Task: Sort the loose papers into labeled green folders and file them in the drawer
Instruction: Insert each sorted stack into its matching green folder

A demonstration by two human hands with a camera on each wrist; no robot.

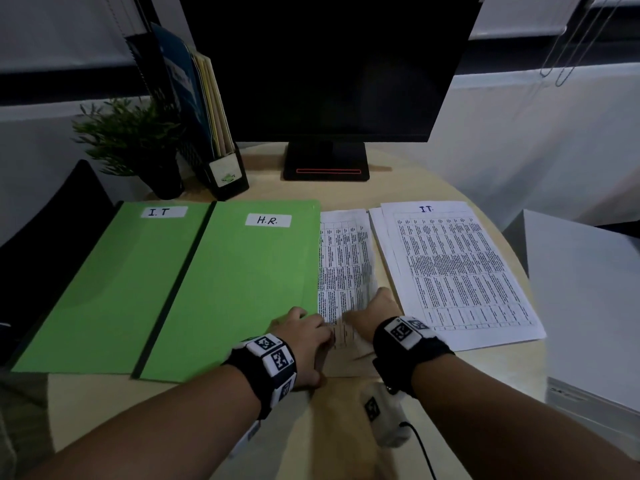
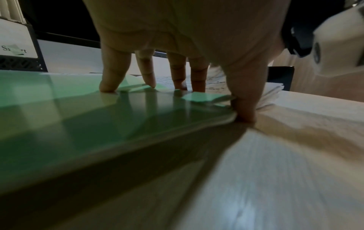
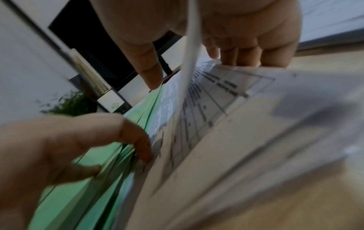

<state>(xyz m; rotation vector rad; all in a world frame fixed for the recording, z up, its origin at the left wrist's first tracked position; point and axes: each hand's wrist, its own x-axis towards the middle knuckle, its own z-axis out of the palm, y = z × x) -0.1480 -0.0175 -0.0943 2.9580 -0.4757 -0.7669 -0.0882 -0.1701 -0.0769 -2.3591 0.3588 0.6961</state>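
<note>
Two green folders [image 1: 166, 285] lie flat, long axes pointing away from me. My left hand [image 1: 304, 336] presses spread fingers on the H.R. folder [image 1: 239, 292]; my right hand [image 1: 372, 311] pinches the paper stack [image 1: 346, 258] beside it.

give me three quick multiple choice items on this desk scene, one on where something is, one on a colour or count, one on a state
1. Where does the I.T paper stack lie?
A. on the I.T folder
B. right of the papers at the H.R. folder's edge
C. under the monitor

2. How many labelled green folders are on the table?
A. one
B. two
C. four

3. What is the right hand doing?
A. holding papers
B. resting flat on the monitor stand
C. gripping the plant pot

Answers:
1 B: the head view shows it at the far right, beyond the printed papers.
2 B: the I.T folder and the H.R. folder lie side by side.
3 A: the right wrist view shows thumb and fingers on either side of a sheet, while the left hand presses on the H.R. folder's corner.
</note>
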